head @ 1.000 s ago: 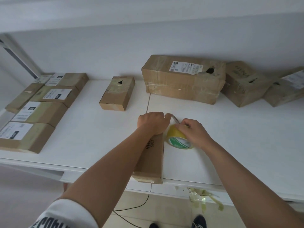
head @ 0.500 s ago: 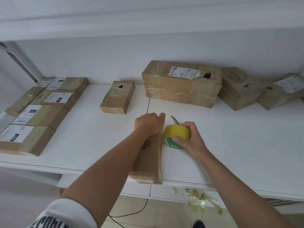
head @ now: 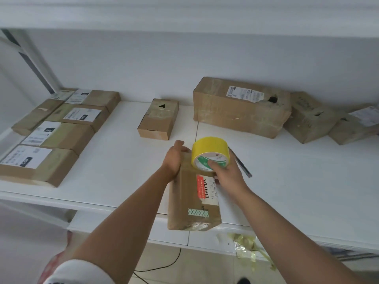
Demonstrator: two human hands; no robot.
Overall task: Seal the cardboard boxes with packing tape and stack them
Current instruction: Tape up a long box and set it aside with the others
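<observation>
Cardboard box [head: 194, 197] lies on desk [head: 287, 191] front edge, long axis running away from person, left hand [head: 174, 158] gripping far-left end, right hand [head: 227, 173] holding yellow tape roll [head: 209, 150] on far-right top, ready to pull toward near end.

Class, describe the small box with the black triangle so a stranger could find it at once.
On the white table, look near the back wall, left of the large long cardboard box. The small brown cardboard box stands alone there, with a black triangle on top.
</observation>
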